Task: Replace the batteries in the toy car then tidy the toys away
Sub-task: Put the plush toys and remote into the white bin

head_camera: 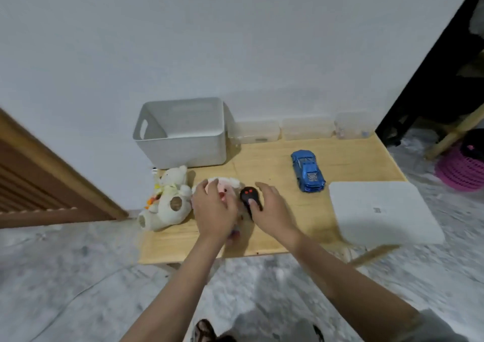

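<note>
Head view: left hand [213, 212] gripping pink plush [225, 184], right hand [272, 208] on remote [250, 197], bin [180, 132] apart.

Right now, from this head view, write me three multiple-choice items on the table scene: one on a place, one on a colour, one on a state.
1. Where does the toy car sit?
A. inside the bin
B. on the table, right of the remote
C. on the floor

2. What colour are the remote's buttons?
A. red
B. green
C. white

3. How does the storage bin stand?
A. tipped on its side
B. covered by a lid
C. upright and open-topped

Answers:
1 B: the blue car rests on the wooden table, right of the black remote, apart from both hands.
2 A: two red spots show on the remote's top, beside the right hand.
3 C: the grey bin's rim faces up, and its inner walls show; the left hand is on the pink plush toy, not the bin.
</note>
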Tool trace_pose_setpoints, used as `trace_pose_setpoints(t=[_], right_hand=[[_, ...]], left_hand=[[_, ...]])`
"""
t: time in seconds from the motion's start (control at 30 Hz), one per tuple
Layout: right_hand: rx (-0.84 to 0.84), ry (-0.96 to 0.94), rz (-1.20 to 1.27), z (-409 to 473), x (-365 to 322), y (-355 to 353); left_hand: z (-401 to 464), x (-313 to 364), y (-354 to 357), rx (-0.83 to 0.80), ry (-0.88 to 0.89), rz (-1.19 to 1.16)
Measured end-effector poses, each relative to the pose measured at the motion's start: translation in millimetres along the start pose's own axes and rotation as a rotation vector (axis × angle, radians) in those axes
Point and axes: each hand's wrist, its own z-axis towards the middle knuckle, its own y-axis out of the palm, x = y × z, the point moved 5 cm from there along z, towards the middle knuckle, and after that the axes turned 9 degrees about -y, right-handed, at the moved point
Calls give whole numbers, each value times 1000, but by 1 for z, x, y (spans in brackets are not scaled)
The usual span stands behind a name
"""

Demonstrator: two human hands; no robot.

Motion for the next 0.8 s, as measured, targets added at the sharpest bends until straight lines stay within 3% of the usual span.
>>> trace_pose_setpoints(t=[0.1,0.2,0.4,0.47,0.8], right_hand=[[-91,12,-36,14,-31,50],[-224,112,-117,21,-35,93],[-84,129,-281,22,-40,117],[-59,145,-326,22,-42,118],[3,158,-233,25,-36,106]], left_hand=[[40,-50,-34,36,-135,102],[69,-87,-50,-104,-271,154],[99,-123,-17,-660,-478,259],[99,-126,-2,-762,-478,319],[102,-125,15,-505,-431,180]])
